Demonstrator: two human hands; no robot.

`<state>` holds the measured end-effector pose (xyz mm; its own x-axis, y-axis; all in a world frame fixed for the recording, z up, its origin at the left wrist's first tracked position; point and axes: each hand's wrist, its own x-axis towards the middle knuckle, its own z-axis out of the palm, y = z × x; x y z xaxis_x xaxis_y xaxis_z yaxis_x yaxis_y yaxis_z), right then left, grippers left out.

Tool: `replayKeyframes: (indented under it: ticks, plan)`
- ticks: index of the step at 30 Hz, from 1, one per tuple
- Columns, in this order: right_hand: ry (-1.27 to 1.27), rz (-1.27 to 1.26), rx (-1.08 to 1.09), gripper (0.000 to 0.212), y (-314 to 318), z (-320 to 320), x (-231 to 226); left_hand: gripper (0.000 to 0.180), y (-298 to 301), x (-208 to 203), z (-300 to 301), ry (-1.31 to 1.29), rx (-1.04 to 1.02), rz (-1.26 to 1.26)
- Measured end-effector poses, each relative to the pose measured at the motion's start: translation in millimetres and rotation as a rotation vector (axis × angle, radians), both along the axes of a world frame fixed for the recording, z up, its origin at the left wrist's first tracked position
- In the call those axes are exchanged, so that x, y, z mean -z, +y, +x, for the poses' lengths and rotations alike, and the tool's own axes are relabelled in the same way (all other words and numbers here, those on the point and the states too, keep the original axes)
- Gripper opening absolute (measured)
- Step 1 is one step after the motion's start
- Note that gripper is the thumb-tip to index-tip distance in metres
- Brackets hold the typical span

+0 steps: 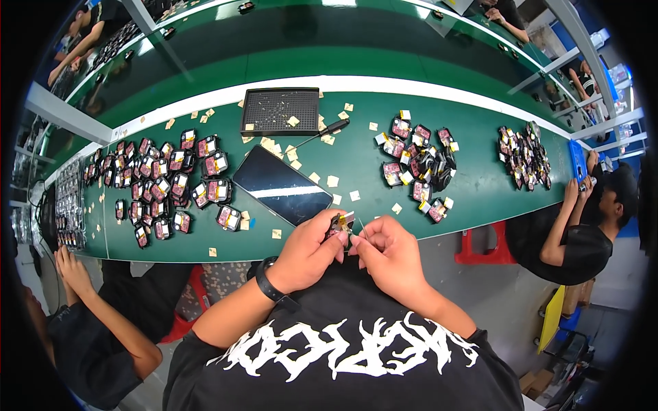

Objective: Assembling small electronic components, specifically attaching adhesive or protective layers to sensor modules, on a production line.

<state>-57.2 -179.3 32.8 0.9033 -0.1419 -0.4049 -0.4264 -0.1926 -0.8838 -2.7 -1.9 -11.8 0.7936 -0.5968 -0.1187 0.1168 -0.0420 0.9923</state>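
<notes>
My left hand (pixel 310 252), with a black band on its wrist, grips a small electronic module (pixel 338 223) close to my body, at the table's near edge. The module has a dark casing, a reddish circuit board and a yellow strip; my fingers hide much of it. My right hand (pixel 392 252) pinches a thin metal tool (pixel 363 228), seemingly tweezers, against the module's right side. Just beyond my hands lies a dark glossy phone (pixel 282 185). Similar modules are spread in a large group (pixel 161 181) on the left and a smaller group (pixel 419 161) on the right.
A black tray (pixel 280 111) stands farther back, with a black-handled tool (pixel 334 127) beside it. Small cream paper squares (pixel 333 181) dot the green table (pixel 356 147). Another module pile (pixel 524 156) sits at far right. Co-workers sit on both sides, near red stools (pixel 484 245).
</notes>
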Motion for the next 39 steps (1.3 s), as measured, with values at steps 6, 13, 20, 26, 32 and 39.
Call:
replayKeyframes:
  ticks: [6, 13, 20, 26, 32, 39]
  plan:
    - [-0.082, 0.065, -0.050, 0.014, -2.5, -11.1, 9.5, 0.029, 6.8, 8.7, -0.4, 0.234, 0.068, -0.197]
    - [-0.117, 0.336, 0.026, 0.014, -14.8, -18.0, 22.8, 0.023, 10.5, 4.7, 3.1, 0.281, 0.087, -0.221]
    - [-0.193, 0.357, 0.102, 0.015, -19.4, -11.3, 16.9, 0.023, 10.7, 3.1, 2.9, 0.263, 0.100, -0.214]
    - [-0.007, 0.287, -0.017, 0.024, -6.6, -15.4, -1.0, 0.030, 11.3, 5.6, 2.1, 0.286, 0.066, -0.241]
    - [0.123, 0.477, -0.017, 0.021, -2.5, -6.4, 2.4, 0.029, 9.7, 4.1, 1.7, 0.139, 0.022, -0.202]
    - [0.192, 0.564, 0.071, 0.020, 4.8, 1.9, 5.1, 0.030, 8.2, 5.0, -0.1, -0.082, -0.001, -0.139]
